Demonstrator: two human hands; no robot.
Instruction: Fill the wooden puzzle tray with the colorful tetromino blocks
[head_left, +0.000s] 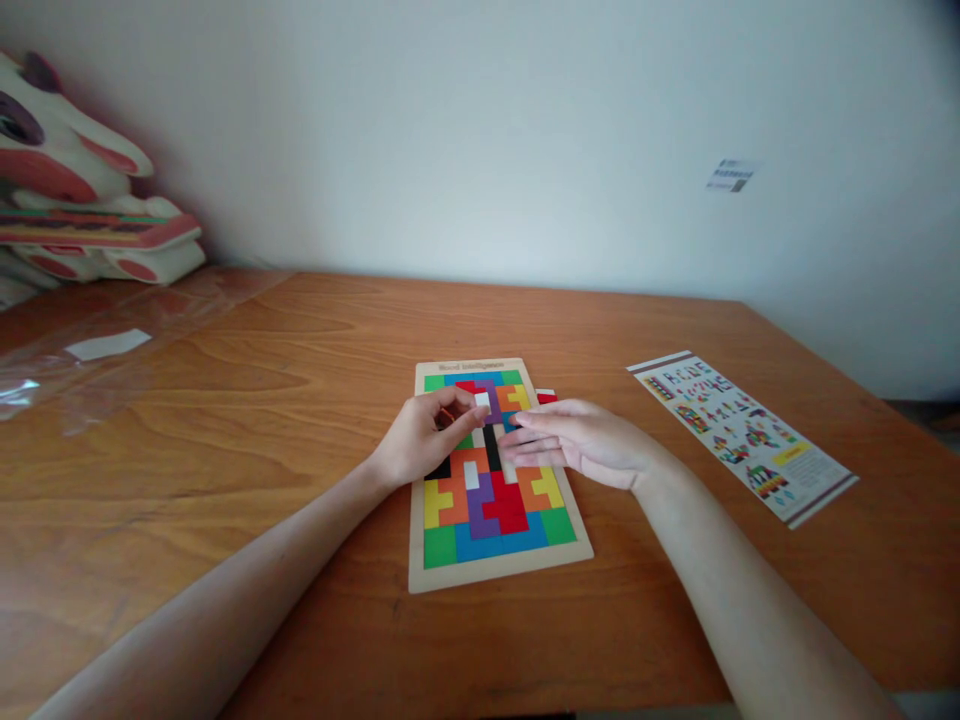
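A wooden block puzzle board lies on the table, its frame filled with coloured pieces in green, blue, yellow, orange, purple, red, black and white. My left hand is over the board's left side, with thumb and index finger closed on a small white puzzle piece. Above the board's right side, my right hand has its fingers stretched out and holds nothing I can see. A bare pale strip shows in the board beside a long black piece. The hands cover some of the pieces.
On the wooden table, a printed pattern sheet lies to the right. Red and white pieces peek out past the board's right edge. Clear plastic wrapping and a cow-shaped toy keyboard are at the left, before the wall.
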